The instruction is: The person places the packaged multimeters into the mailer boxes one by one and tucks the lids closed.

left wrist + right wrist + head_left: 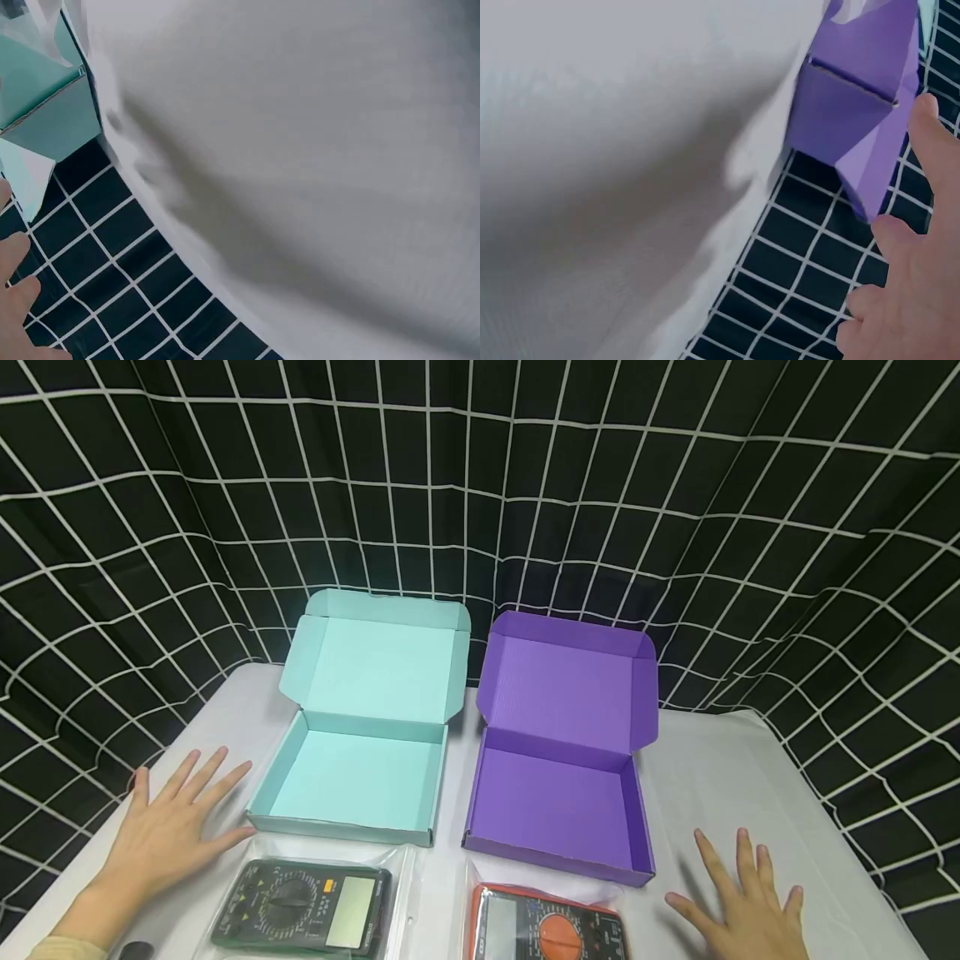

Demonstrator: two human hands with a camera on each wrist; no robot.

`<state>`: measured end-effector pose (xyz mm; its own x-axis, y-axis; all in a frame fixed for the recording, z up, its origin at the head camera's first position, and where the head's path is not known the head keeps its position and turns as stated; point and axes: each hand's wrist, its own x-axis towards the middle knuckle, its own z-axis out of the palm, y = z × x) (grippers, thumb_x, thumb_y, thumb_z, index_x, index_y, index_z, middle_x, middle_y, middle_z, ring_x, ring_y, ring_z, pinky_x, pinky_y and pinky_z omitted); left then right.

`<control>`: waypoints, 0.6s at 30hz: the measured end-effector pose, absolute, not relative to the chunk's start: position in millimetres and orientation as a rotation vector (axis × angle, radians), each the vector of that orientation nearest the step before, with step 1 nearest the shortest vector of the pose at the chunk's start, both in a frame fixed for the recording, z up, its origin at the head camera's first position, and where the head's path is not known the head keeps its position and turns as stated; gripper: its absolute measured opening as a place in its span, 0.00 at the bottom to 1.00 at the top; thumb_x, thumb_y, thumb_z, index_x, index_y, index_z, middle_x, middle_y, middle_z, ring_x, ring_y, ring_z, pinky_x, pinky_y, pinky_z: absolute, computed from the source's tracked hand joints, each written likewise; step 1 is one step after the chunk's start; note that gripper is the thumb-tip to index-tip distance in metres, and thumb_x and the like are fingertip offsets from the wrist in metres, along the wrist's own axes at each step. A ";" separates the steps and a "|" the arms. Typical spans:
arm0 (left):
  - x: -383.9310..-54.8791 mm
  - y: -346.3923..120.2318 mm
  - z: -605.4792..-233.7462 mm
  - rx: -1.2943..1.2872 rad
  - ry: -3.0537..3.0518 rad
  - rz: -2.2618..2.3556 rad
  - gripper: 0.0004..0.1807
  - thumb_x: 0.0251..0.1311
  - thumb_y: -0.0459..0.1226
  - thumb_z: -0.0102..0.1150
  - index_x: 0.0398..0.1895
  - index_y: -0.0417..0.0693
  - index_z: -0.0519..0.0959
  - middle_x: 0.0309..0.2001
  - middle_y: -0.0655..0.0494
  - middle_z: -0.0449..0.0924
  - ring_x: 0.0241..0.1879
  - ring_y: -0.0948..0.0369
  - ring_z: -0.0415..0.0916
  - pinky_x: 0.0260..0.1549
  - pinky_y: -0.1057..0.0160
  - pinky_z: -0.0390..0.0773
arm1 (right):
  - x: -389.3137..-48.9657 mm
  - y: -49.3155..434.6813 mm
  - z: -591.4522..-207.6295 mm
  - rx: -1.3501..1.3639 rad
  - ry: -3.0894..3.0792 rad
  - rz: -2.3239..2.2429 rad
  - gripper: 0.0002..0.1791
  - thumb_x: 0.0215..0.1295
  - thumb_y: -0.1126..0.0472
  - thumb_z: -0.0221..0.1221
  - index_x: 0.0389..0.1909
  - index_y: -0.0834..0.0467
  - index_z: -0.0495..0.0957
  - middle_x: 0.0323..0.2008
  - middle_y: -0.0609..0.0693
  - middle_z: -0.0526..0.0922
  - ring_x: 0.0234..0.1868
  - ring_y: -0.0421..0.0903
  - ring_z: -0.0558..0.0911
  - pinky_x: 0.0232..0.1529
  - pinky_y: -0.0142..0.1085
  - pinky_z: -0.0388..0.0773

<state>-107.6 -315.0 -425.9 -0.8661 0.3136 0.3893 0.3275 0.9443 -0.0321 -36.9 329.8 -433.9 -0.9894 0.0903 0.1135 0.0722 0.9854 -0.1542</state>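
My left hand (167,835), fingers spread, is over the table's left side, nearest the teal box (352,781) and holding nothing. On the right, my right hand (753,906) also has its fingers spread, beside the purple box (555,802). Both cardboard boxes stand with lids raised and nothing inside. In front of the teal box lies a dark multimeter (292,902) in a clear plastic bag. A red multimeter (551,931), also bagged, lies before the purple box, cut off by the frame's lower edge. In the right wrist view, the fingers (922,247) show at the right.
A white cloth (720,777) covers the table. Black curtain with a white grid (450,485) surrounds it at the back and sides. A small dark round object (137,951) sits at the lower left, near my left wrist.
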 end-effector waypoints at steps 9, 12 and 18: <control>-108.4 -288.7 -412.3 -0.585 -2.709 -0.374 0.53 0.52 0.56 0.67 0.77 0.50 0.51 0.75 0.46 0.52 0.76 0.55 0.39 0.73 0.54 0.36 | -31.5 315.7 -422.5 -0.010 -2.944 0.465 0.50 0.62 0.41 0.60 0.74 0.66 0.51 0.68 0.75 0.55 0.71 0.70 0.50 0.65 0.70 0.28; -108.7 -266.8 -400.0 -0.567 -2.745 -0.600 0.55 0.48 0.53 0.71 0.77 0.49 0.52 0.72 0.39 0.58 0.70 0.41 0.55 0.67 0.41 0.56 | -25.9 302.7 -419.6 0.011 -2.863 0.538 0.48 0.59 0.45 0.65 0.73 0.65 0.55 0.67 0.72 0.62 0.69 0.70 0.57 0.74 0.48 0.32; -116.8 -226.4 -384.5 -0.701 -2.686 -1.025 0.57 0.45 0.44 0.76 0.77 0.51 0.51 0.69 0.34 0.61 0.67 0.44 0.63 0.61 0.46 0.70 | -15.0 266.2 -412.0 0.176 -2.577 0.592 0.52 0.38 0.53 0.77 0.70 0.52 0.67 0.57 0.63 0.77 0.67 0.37 0.67 0.64 0.13 0.42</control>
